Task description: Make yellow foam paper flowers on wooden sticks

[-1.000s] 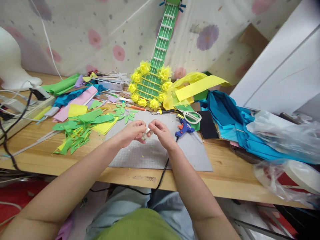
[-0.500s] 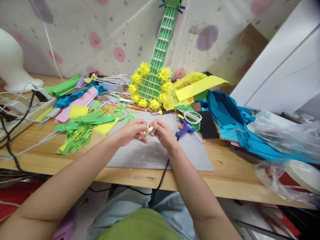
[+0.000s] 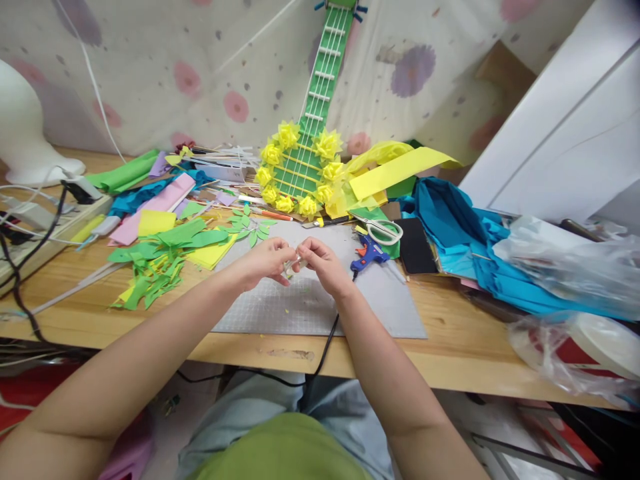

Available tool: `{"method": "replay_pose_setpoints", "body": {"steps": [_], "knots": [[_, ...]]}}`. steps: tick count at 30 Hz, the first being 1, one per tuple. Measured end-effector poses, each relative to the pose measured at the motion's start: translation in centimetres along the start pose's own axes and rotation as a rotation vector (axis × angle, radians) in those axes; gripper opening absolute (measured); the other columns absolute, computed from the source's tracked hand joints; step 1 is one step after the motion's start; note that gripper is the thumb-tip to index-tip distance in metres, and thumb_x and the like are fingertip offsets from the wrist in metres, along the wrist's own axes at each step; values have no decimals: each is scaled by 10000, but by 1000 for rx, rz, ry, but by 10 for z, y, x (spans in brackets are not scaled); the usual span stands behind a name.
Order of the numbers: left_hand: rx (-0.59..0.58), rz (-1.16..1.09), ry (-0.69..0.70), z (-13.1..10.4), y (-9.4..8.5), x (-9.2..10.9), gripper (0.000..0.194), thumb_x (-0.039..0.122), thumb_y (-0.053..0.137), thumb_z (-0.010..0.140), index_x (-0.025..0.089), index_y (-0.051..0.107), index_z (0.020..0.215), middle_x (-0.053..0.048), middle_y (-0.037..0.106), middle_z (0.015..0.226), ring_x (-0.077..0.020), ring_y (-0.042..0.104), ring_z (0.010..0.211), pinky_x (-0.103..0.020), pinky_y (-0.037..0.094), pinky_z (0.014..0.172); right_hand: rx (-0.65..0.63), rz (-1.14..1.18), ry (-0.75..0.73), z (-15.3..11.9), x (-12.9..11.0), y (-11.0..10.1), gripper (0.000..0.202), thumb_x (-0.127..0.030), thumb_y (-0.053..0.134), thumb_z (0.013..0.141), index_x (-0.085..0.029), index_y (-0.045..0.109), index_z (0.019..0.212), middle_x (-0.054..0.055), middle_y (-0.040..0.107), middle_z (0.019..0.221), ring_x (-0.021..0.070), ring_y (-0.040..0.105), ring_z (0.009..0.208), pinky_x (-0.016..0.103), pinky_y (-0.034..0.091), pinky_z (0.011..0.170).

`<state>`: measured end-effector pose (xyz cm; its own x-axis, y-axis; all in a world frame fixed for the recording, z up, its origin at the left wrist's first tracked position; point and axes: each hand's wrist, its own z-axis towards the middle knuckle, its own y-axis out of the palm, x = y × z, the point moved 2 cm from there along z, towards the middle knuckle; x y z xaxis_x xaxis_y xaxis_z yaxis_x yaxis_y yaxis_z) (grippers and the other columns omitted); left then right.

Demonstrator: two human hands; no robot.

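My left hand (image 3: pixel 273 259) and my right hand (image 3: pixel 320 261) meet above the grey cutting mat (image 3: pixel 380 313), fingers closed and pinching. Between them is a small white roll of tape (image 3: pixel 294 268), gripped by both and partly covered by the fingertips. Just right of my right hand lies a blue glue gun (image 3: pixel 369 256). Behind it are white-handled scissors (image 3: pixel 384 231) and a yellow-black utility knife (image 3: pixel 334 221). A sprig of green paper leaves (image 3: pixel 249 227) lies beyond my left hand.
A green guitar model (image 3: pixel 320 100) ringed with yellow paper flowers leans on the back wall. Green paper scraps (image 3: pixel 155 277) lie left, with a power strip (image 3: pixel 55 230) farther out. Blue crepe paper (image 3: pixel 450 207) and a plastic bag (image 3: pixel 575 263) stand right. A black cord (image 3: pixel 327 347) crosses the table edge.
The tape roll has turned between my fingers and shows less of its ring. My hands have drawn slightly closer together. The view has shifted a little.
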<state>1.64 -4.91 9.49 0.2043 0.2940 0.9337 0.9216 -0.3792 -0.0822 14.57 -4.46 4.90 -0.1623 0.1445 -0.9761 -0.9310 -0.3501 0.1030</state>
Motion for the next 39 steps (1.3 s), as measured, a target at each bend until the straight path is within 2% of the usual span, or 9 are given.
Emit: {"method": "replay_pose_setpoints", "body": {"steps": [5,12,17,22,31,39], "knots": [[-91,-46,22,-2,-2,1,169,226,569,644,164,412,652,43,537,542,-9,291,382,-328,523,616,1,44,-24,1,2,-1,282,-436,526,789,-195,429,679,-44,554,566,69,424,522,217,274,528],[-139,-101,27,-3,-4,1,153,147,522,639,175,379,594,100,291,389,-35,315,401,-350,523,676,26,151,25,3,6,-3,283,-435,559,759,-199,427,677,-53,518,542,68,408,503,212,233,498],[-155,-123,18,-6,-3,3,108,127,497,641,170,403,610,104,290,399,-19,254,382,-339,524,683,35,256,40,2,5,-1,276,-414,585,737,-197,426,671,-56,501,559,65,401,511,204,243,498],[-172,-116,20,-7,-5,5,75,114,491,634,165,440,653,102,314,395,-20,272,387,-334,525,694,47,324,74,1,5,0,262,-398,599,730,-195,442,679,-56,495,601,59,415,530,194,298,523],[-188,-56,6,-5,-13,4,165,181,568,655,187,414,713,102,334,397,-30,282,372,-244,486,479,10,365,57,1,6,1,273,-398,618,715,-190,449,662,-44,503,615,58,413,521,196,277,505],[-160,2,-3,-8,-10,8,177,204,566,665,188,397,715,106,343,406,-23,269,355,-221,466,458,12,300,94,0,4,3,288,-432,617,698,-195,455,681,-48,517,609,61,422,516,206,289,509]]}}
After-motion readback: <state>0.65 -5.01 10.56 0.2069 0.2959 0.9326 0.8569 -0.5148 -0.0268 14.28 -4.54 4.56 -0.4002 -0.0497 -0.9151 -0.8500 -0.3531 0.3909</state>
